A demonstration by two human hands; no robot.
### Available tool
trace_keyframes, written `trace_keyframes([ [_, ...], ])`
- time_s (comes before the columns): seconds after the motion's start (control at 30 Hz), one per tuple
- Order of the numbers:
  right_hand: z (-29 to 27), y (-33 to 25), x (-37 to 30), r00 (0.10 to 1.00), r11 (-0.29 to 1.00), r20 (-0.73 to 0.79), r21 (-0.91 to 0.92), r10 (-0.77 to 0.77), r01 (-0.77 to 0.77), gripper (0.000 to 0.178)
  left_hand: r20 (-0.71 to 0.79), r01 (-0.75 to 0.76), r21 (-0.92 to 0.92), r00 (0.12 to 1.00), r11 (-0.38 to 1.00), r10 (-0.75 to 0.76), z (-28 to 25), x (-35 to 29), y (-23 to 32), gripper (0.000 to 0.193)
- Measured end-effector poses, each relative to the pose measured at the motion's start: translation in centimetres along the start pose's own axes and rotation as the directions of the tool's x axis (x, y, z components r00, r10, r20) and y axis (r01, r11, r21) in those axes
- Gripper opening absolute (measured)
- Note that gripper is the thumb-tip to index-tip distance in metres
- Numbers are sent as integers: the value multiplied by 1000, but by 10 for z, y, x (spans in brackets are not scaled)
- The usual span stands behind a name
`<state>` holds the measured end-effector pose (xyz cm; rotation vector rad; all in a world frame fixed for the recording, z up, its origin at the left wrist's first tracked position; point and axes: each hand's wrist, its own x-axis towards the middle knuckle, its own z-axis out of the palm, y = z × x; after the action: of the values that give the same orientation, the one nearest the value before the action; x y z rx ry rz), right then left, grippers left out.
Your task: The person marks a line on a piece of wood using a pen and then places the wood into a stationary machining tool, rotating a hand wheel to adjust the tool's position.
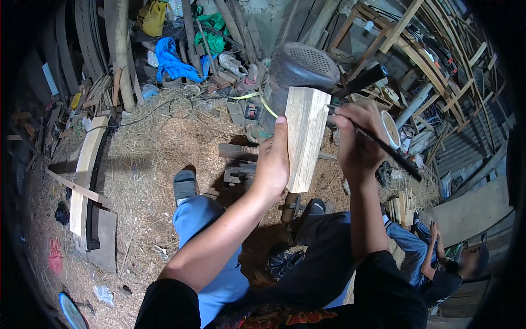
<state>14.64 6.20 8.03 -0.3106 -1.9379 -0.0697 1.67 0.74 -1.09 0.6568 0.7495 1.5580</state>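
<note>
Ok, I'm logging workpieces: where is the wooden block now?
In the head view, the wooden block is just right of centre, in the left hand, the right hand by its upper end.

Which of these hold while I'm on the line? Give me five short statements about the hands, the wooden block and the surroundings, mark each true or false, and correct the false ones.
1. The left hand holds a pale wooden block. True.
2. The right hand is empty. False: the right hand holds a slim dark rod.
3. Wood shavings are scattered on the ground. True.
4. The blue bundle is to the right of the block in the picture. False: the blue bundle is to the left of it, toward the top.
5. Another person, wearing blue jeans, is at the lower right of the picture. True.
</note>
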Motion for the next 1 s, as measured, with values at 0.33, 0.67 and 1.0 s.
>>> trace_keyframes([
  [0.33,-3,-6,-15,998,999,48,-43,-32,34,17,-33,12,92,999,996,-9,-9,4,-4,69],
  [0.67,-3,-3,-14,999,999,26,-2,44,-44,20,-1,20,65,1000,998,-20,-4,2,0,69],
  [1.0,4,0,-10,994,993,-30,64,106,-104,13,18,-33,90,999,995,32,-6,4,-2,71],
])
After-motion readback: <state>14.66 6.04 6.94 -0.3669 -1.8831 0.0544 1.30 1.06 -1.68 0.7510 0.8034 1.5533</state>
